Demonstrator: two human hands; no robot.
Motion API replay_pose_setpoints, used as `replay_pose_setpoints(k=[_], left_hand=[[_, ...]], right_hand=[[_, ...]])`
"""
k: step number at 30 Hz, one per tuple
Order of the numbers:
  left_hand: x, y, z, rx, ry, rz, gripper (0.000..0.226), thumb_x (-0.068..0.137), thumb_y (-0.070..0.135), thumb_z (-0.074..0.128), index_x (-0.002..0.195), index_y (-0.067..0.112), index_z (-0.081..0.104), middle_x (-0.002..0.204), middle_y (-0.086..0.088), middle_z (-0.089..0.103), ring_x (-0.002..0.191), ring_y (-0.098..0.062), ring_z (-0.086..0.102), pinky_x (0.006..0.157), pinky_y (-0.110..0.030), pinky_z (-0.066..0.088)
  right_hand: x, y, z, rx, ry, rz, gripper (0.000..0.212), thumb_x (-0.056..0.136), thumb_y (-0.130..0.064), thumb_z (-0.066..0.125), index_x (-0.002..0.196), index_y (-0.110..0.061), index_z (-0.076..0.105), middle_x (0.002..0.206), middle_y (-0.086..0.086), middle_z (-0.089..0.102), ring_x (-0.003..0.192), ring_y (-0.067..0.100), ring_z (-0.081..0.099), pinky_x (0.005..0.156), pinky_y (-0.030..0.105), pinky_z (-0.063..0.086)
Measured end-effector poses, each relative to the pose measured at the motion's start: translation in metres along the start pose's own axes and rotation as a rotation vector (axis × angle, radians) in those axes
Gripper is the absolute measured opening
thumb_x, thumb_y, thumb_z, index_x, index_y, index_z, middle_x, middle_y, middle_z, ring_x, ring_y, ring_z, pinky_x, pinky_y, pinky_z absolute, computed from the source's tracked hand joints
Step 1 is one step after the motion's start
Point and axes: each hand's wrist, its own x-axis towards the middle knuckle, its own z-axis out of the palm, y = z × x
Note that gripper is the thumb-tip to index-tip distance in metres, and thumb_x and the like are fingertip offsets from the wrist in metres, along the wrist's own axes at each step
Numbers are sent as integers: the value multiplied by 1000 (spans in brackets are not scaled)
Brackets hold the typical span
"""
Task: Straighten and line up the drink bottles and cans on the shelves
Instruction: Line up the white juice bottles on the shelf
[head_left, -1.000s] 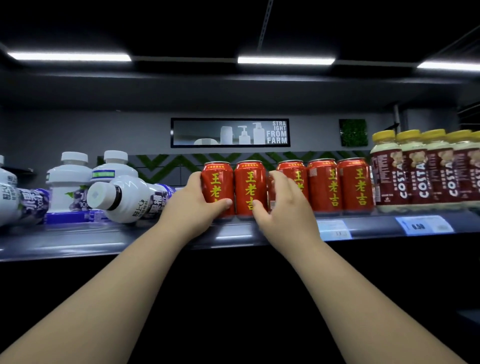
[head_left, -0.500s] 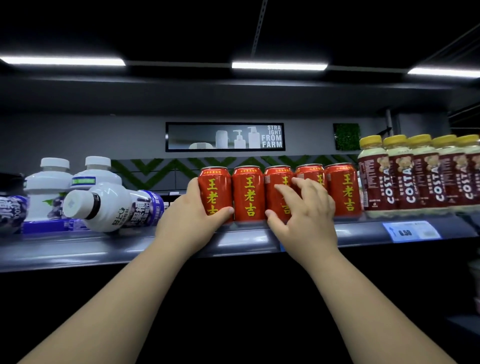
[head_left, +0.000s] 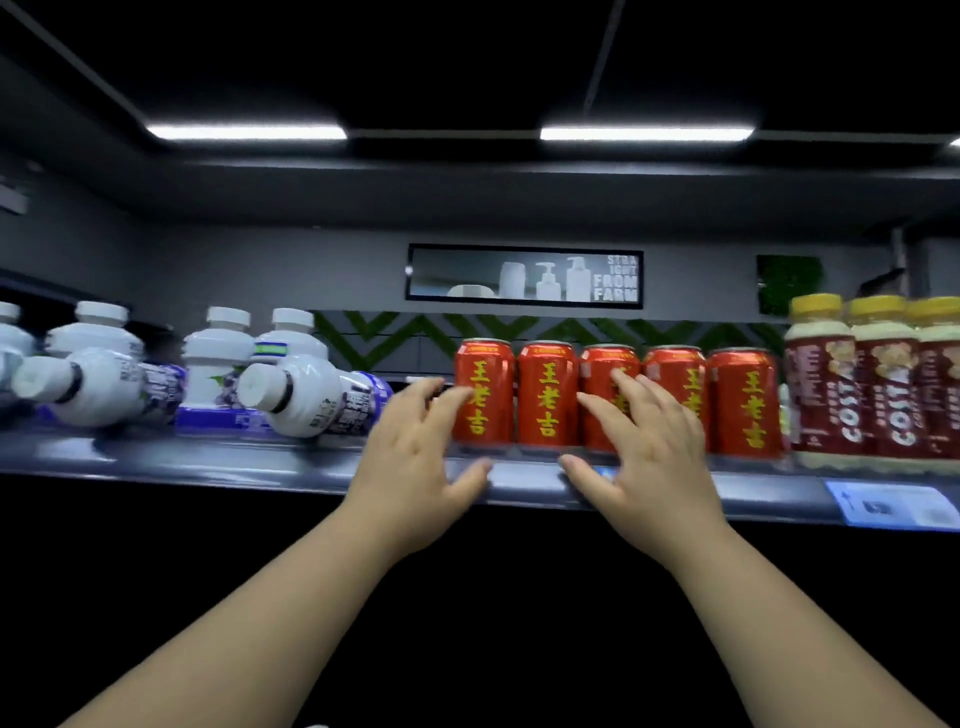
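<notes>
Several red cans (head_left: 548, 395) with yellow lettering stand upright in a tight row on the grey shelf (head_left: 208, 467). My left hand (head_left: 415, 457) hovers with spread fingers in front of the leftmost can (head_left: 483, 389), holding nothing. My right hand (head_left: 644, 452) is spread too, in front of the third and fourth cans, its fingers straight. Left of the cans a white bottle (head_left: 311, 397) lies on its side, cap toward me. A second toppled white bottle (head_left: 98, 387) lies farther left.
Upright white bottles (head_left: 218, 353) stand behind the fallen ones. Brown coffee bottles (head_left: 878, 384) with yellow caps fill the shelf's right end. A blue price tag (head_left: 893, 504) hangs on the shelf lip. Below the shelf it is dark.
Both hands have let go of the cans and pulled back with fingers spread. The view has swung left, bringing more white bottles into sight.
</notes>
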Motion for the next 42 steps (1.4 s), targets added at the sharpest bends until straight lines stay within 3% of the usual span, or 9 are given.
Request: replay_pose_setpoints(k=[3, 8, 13, 17, 24, 28, 33, 37, 42], left_hand=[[-22, -8, -19, -7, 26, 7, 66, 78, 55, 54, 136, 24, 51, 140, 1, 46, 130, -17, 42, 112, -26, 28], [-55, -29, -56, -9, 26, -14, 55, 80, 47, 57, 127, 19, 55, 130, 3, 49, 121, -15, 49, 106, -27, 37], [-68, -62, -87, -11, 63, -60, 53, 78, 44, 56, 124, 17, 55, 122, 4, 52, 113, -13, 51, 101, -20, 36], [-64, -98, -101, -63, 120, -100, 58, 76, 41, 60, 129, 17, 51, 117, 11, 48, 112, -9, 48, 98, -22, 36], [-38, -152, -108, -148, 94, -54, 61, 74, 33, 66, 131, 21, 48, 123, 7, 52, 112, -8, 46, 99, -23, 36], [-22, -167, -103, -239, 49, -93, 60, 77, 26, 71, 129, 31, 42, 119, 12, 44, 112, -9, 44, 97, -25, 36], [-7, -176, -91, -289, -6, -151, 68, 78, 28, 71, 137, 28, 36, 129, 4, 41, 118, -15, 44, 98, -26, 35], [0, -175, -84, -247, -31, -236, 75, 81, 37, 71, 141, 25, 29, 135, -3, 42, 121, -24, 46, 99, -37, 40], [14, -168, -79, -181, -37, -293, 84, 79, 47, 74, 143, 22, 25, 135, -9, 43, 121, -31, 48, 97, -41, 41]], right_hand=[[3, 0, 0, 22, 2, -4, 79, 77, -73, 37, 147, -36, 42, 162, 0, 26, 149, 22, 15, 118, 45, 14], [-7, -30, 16, 274, 281, -47, 68, 73, -57, 49, 122, -13, 65, 132, 14, 58, 124, 36, 49, 101, 51, 36], [0, -121, 26, 492, 171, -234, 60, 73, -47, 58, 124, -16, 62, 122, 5, 63, 112, 25, 56, 97, 38, 42], [29, -182, 37, 539, 56, -262, 63, 72, -36, 71, 131, -21, 56, 127, -1, 60, 116, 21, 54, 102, 35, 42], [83, -232, 45, 592, -194, -187, 96, 68, -26, 87, 150, -32, 37, 142, -11, 48, 128, 8, 44, 107, 22, 33], [88, -237, 48, 566, -171, -97, 82, 61, -38, 87, 134, -40, 49, 121, -13, 62, 107, 11, 60, 96, 40, 50], [106, -230, 41, 639, 7, 236, 47, 75, -61, 72, 109, -34, 55, 103, -10, 64, 92, 13, 62, 84, 43, 55], [110, -221, 47, 542, -120, 354, 70, 67, -71, 72, 115, -27, 48, 105, -3, 64, 90, 17, 64, 80, 43, 57], [95, -211, 52, 433, -145, 302, 78, 73, -54, 79, 129, -24, 34, 115, -3, 61, 99, 19, 61, 83, 41, 55]])
